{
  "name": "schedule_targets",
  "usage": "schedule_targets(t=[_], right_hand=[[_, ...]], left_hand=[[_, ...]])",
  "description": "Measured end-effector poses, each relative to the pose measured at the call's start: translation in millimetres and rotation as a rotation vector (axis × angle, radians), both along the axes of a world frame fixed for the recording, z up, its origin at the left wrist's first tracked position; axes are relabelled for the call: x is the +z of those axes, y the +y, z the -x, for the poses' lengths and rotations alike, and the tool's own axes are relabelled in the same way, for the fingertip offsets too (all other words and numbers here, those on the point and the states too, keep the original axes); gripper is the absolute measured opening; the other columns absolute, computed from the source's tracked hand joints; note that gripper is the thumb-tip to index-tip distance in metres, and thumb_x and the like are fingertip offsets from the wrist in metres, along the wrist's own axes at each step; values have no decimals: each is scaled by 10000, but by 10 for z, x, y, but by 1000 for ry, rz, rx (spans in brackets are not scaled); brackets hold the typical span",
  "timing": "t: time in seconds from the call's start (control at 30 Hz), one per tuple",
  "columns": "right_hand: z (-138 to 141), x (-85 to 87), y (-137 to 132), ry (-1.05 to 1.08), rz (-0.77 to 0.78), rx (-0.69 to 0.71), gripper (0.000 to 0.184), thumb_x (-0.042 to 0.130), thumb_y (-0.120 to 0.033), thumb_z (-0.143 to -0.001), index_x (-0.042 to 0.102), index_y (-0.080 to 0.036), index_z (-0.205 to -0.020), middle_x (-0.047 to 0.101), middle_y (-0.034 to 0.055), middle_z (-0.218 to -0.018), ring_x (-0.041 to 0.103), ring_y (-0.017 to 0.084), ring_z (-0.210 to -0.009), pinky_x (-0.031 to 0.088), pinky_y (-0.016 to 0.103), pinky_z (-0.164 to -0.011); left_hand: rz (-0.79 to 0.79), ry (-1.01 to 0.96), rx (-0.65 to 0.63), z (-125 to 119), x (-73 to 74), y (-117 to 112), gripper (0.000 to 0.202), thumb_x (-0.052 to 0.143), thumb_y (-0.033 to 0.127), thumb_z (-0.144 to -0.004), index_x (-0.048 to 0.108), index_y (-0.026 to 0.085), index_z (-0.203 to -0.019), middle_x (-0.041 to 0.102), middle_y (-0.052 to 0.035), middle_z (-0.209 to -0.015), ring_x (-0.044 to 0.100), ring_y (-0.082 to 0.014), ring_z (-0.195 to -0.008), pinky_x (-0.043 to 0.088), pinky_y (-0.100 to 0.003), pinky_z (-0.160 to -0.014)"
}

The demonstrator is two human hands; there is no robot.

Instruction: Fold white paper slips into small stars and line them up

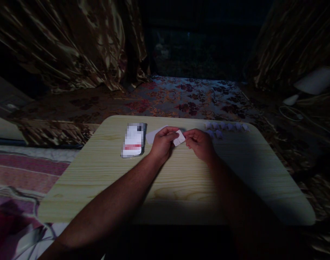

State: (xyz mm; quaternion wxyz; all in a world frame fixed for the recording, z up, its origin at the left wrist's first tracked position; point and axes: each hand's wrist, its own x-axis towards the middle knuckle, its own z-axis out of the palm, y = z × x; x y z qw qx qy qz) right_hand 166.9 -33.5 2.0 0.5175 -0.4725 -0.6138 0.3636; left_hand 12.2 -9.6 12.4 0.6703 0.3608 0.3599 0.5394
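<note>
A small square of white folded paper (179, 138) is held above the middle of the wooden table. My left hand (165, 141) is closed on it, thumb on top and fingers behind. At its right corner is my right hand (199, 142), its thumb and fingertips pinched together; whether they grip the paper or only touch its edge I cannot tell. Behind my left hand lies a flat pale sheet of paper (151, 135), partly covered by the hand. Several small pale folded pieces (230, 126) sit in rows at the table's far right, some hidden by my right hand.
A phone-like object (133, 139), blurred out, lies on the left of the light wooden table (105, 184). Beyond the far edge is a flowered cloth surface (186, 95) with curtains (99, 39). A white lamp-like object (315, 81) with a cable stands at right.
</note>
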Motion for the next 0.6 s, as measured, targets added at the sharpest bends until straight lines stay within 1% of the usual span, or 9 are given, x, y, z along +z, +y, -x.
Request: schedule_targets(t=[0.07, 0.13, 0.23, 0.33, 0.4, 0.5, 0.6], right_hand=[[4, 1, 2, 12, -19, 1, 231, 613, -215, -754, 647, -191, -981, 690, 2, -756, 608, 119, -615, 472, 233, -568], [2, -3, 2, 3, -33, 10, 214, 614, -207, -749, 652, -203, -959, 705, 9, -809, 625, 125, -656, 479, 233, -580], [-9, -1, -6, -27, -35, 29, 141, 605, -218, -769, 667, -210, -895, 709, 10, -814, 636, 135, -689, 486, 238, -595], [-23, 15, -14, -53, -63, 40, 167, 593, -205, -781, 682, -214, -922, 702, 10, -822, 633, 133, -692, 490, 245, -615], [-31, 29, -15, -72, -112, 53, 165, 592, -190, -779, 690, -215, -910, 696, 19, -875, 636, 135, -731, 499, 254, -653], [-42, 48, -10, -93, -168, 72, 102, 612, -194, -769, 683, -210, -840, 682, 33, -932, 645, 153, -827, 513, 271, -728], [-62, 65, -9, -115, -157, 93, 74, 634, -226, -778, 674, -205, -836, 680, 33, -912, 645, 156, -832, 516, 272, -733]], left_hand=[[-12, 12, -12, -2, -2, -1, 288, 762, 180, -578, 700, 168, -859, 675, 9, -679, 607, -122, -610, 452, -251, -608], [-18, 32, -21, -6, -13, 1, 255, 752, 180, -577, 708, 158, -827, 679, 0, -671, 603, -121, -599, 446, -250, -603], [-15, 51, -30, -10, -40, 4, 206, 745, 174, -569, 706, 147, -769, 685, -12, -672, 609, -126, -599, 452, -255, -609], [-22, 51, -52, -9, -62, 4, 236, 745, 166, -570, 712, 152, -803, 688, -13, -683, 620, -137, -613, 463, -265, -621], [-30, 48, -68, -7, -65, 2, 255, 748, 162, -573, 713, 154, -825, 689, -12, -687, 620, -138, -612, 463, -267, -620], [-35, 46, -76, -7, -57, -2, 235, 748, 153, -569, 706, 151, -800, 686, -10, -681, 607, -132, -596, 456, -264, -608], [-34, 49, -79, -9, -50, -4, 212, 745, 151, -568, 697, 152, -774, 674, -5, -657, 597, -130, -579, 455, -268, -605]])
